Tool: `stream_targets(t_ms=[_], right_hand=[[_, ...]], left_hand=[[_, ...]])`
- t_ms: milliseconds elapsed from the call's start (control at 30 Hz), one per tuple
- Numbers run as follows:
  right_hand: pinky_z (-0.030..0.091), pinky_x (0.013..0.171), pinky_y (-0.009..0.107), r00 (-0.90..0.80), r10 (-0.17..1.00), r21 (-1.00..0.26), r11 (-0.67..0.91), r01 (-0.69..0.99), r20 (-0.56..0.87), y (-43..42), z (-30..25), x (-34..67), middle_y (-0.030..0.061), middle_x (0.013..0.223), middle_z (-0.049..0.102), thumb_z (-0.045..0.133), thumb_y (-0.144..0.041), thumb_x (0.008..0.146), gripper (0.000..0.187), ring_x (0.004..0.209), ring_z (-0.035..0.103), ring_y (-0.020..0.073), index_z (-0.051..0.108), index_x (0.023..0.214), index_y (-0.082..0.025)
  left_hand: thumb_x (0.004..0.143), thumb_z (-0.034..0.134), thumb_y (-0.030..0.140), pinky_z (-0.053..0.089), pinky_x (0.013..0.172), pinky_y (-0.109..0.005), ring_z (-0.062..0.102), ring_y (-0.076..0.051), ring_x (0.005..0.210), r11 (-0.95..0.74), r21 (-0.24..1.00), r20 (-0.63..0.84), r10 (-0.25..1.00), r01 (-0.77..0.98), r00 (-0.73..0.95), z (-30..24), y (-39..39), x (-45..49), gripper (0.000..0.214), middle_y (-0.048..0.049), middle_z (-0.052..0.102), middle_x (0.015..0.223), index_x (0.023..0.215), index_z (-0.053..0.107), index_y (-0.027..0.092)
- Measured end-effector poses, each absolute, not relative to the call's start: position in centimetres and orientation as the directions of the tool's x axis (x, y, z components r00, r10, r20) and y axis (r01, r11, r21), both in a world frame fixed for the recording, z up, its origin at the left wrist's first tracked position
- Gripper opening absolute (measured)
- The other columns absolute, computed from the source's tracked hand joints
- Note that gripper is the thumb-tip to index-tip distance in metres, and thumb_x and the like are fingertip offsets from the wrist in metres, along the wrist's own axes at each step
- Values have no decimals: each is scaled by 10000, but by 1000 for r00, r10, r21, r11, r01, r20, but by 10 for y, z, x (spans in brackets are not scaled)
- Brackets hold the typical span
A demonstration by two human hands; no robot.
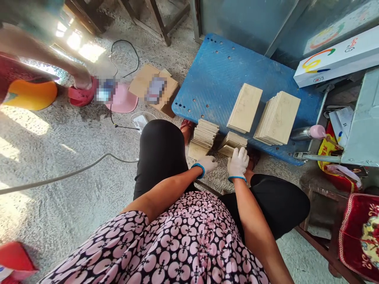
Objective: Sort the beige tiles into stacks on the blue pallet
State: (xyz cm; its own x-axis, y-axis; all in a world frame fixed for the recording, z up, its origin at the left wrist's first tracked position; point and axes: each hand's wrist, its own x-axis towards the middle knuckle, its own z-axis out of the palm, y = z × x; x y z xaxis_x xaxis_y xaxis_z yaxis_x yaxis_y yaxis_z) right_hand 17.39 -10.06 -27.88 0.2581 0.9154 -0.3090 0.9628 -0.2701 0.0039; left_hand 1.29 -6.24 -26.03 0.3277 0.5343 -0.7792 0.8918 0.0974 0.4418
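Hiding their palms, left hand [208,164] and right hand [238,162] near wooden boards [205,136], grips impossible to tell.

The blue platform [219,75] carries two stacks of pale wooden boards [277,118] and a pink-capped bottle [308,133].

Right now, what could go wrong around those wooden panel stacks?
1. The taller panel stack on the blue plastic pallet has uneven edges; a bump might slide it.
2. The metal bottle with the pink lid sits beside that stack near the pallet's edge and could get knocked over.
3. The right gloved hand is right at a small staggered panel stack; its pieces might shift or catch the glove.
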Motion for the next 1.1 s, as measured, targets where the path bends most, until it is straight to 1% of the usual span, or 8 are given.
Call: stream_targets(t_ms=[133, 233, 433, 667, 767, 867, 967, 1100], right_hand=[[413, 964, 360, 232, 817, -24, -287, 958, -528, -107, -278, 183, 177, 1312, 593, 421, -264, 1011, 364, 1195, 553, 279, 576, 1323, -158], [438, 867, 321, 177, 752, -42, -263, 964, -635, -110, -277, 187, 130, 1235, 645, 453, -265, 996, 337, 1101, 612, 258, 620, 1285, -216], [417, 764, 292, 151, 717, -64, -263, 963, -680, -103, -267, 196, 131, 1155, 687, 407, -278, 1013, 334, 1031, 650, 242, 668, 1206, -203], [323, 653, 276, 36, 717, -173, -217, 961, -696, -86, -229, 239, 88, 939, 718, 534, -356, 943, 254, 862, 618, 198, 690, 827, -193], [321, 617, 264, -50, 738, -373, -280, 884, -672, -84, -204, 258, 42, 760, 665, 567, -440, 883, 333, 732, 558, 169, 602, 669, -186], [375, 611, 259, -71, 793, -653, -443, 614, -605, -82, -178, 274, 30, 704, 646, 613, -617, 780, 447, 700, 551, 178, 599, 660, -186], [443, 656, 282, -20, 824, -754, -509, 416, -566, -75, -159, 286, 41, 725, 673, 692, -688, 691, 510, 741, 596, 211, 644, 707, -180], [494, 692, 310, 93, 864, -818, -499, 287, -495, -59, -153, 297, 36, 719, 675, 731, -655, 682, 478, 728, 621, 213, 667, 744, -186]], left_hand=[[900, 500, 335, 481, 984, -306, 651, -272, 1179, 106, 450, -779, 531, 887, 332, -259, -63, 16, 391, -123, 719, 1247, 1174, 735, 186], [891, 516, 326, 478, 983, -304, 659, -269, 1160, 119, 458, -778, 533, 881, 333, -257, -65, 17, 356, -118, 735, 1206, 1122, 751, 193], [843, 597, 357, 491, 931, -290, 670, -267, 1116, 182, 458, -765, 580, 870, 281, -254, -62, 16, 388, -130, 740, 1183, 1160, 736, 182], [902, 527, 404, 456, 981, -242, 601, -226, 1247, 265, 531, -697, 677, 805, 237, -253, -47, 16, 464, -65, 707, 1285, 1305, 662, 219], [921, 504, 494, 439, 1008, -214, 599, -209, 1252, 271, 634, -648, 698, 724, 306, -247, -44, 16, 479, -35, 687, 1331, 1279, 686, 234], [896, 527, 581, 471, 971, -241, 642, -229, 1162, 338, 752, -614, 672, 566, 415, -237, -47, 16, 508, -37, 729, 1242, 1185, 738, 221], [855, 586, 605, 513, 820, -261, 679, -217, 957, 463, 791, -612, 624, 401, 487, -222, -49, 17, 497, -44, 770, 1057, 1071, 765, 195], [774, 715, 552, 473, 623, -237, 609, -147, 682, 583, 778, -605, 598, 233, 525, -202, -49, 22, 398, -28, 731, 795, 858, 742, 164]])
